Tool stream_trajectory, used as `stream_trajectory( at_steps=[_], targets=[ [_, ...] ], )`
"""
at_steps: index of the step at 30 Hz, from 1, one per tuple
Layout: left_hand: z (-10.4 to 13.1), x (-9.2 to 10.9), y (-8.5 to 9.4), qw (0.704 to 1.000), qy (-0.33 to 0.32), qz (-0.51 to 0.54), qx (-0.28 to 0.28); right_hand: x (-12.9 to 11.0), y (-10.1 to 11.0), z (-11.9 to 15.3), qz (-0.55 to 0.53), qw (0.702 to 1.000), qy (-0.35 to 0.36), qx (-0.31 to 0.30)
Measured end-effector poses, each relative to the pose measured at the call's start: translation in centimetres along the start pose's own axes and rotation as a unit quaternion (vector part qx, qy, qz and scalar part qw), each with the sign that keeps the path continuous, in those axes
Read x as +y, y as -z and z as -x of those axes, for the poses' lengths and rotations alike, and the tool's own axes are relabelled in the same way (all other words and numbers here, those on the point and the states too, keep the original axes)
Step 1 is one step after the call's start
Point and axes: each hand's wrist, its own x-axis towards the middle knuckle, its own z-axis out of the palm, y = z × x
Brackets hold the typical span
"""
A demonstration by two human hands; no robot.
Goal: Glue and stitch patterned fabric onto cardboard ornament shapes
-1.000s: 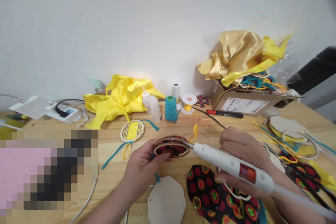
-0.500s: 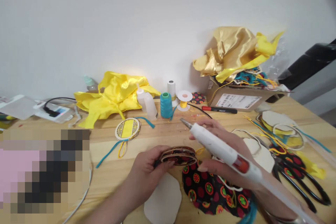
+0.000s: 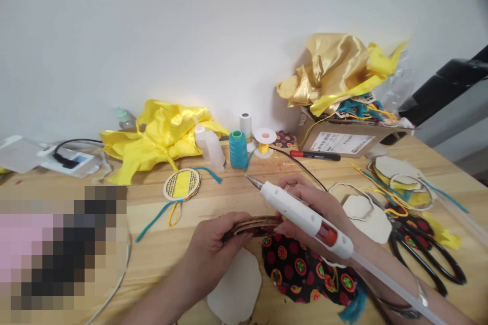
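My left hand is closed around one side of a small round piece with wooden rims and dark patterned fabric, seen nearly edge-on. A white hot glue gun with a metal nozzle lies across my right hand, its tip pointing up and left. The right thumb and fingers also meet the round piece's right edge. Beneath the hands are a cream scalloped panel and black floral fabric with a teal tassel.
Black-handled scissors and cream cutouts lie at right. Behind stand a teal thread cone, squeeze bottles, yellow satin and a filled cardboard box. A yellow-centred round ornament lies left.
The right thumb and fingers have come onto the round piece's right edge, and its rims have closed together. The glue gun has shifted left. The view has moved slightly.
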Motion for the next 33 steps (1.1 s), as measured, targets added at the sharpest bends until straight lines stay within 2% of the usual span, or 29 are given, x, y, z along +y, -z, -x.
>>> stream_trajectory(
  at_steps=[15, 20, 25, 30, 33],
  targets=[
    [-0.1, -0.1, 0.2, 0.999, 0.001, -0.004, -0.033, -0.7, -0.1, 0.1, 0.004, 0.999, -0.044, -0.010],
    [-0.1, 0.1, 0.2, 0.999, 0.006, 0.013, -0.049, -0.5, -0.1, -0.1, -0.006, 0.999, -0.034, -0.006],
    [0.1, -0.2, 0.1, 0.999, 0.016, 0.011, -0.028, 0.0, -0.2, 0.3, -0.024, 0.999, -0.019, -0.008],
    [0.0, -0.4, 0.1, 0.999, 0.020, 0.000, -0.031, 0.6, -0.1, 0.6, -0.064, 0.997, -0.015, -0.038],
    [-0.1, -0.4, 0.1, 0.999, 0.021, 0.000, -0.032, 0.4, 0.0, 0.4, -0.064, 0.998, -0.010, -0.027]
  ],
)
